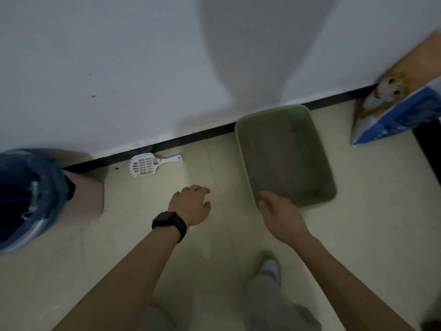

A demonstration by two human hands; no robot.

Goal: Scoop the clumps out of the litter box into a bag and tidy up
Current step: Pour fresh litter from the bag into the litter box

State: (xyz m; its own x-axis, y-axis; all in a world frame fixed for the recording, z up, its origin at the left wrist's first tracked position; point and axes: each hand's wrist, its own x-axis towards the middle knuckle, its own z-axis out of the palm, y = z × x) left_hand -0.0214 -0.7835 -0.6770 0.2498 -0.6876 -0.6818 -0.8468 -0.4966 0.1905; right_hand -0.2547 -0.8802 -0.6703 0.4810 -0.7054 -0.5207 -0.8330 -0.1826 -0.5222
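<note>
Two empty hands reach out over the floor between bin and litter box.

Head view: the left hand (191,204), fingers loosely curled and holding nothing, hovers near the white scoop (148,164), which lies by the wall. The right hand (279,213), fingers relaxed, is at the near corner of the green litter box (241,149); whether it touches is unclear. The blue bag (28,177) lines the bin (88,194) at left.

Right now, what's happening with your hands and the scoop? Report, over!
Hands empty: left hand open over floor, right hand open at near corner of litter box. White scoop on floor by wall, untouched. Nothing between left hand and scoop.
</note>
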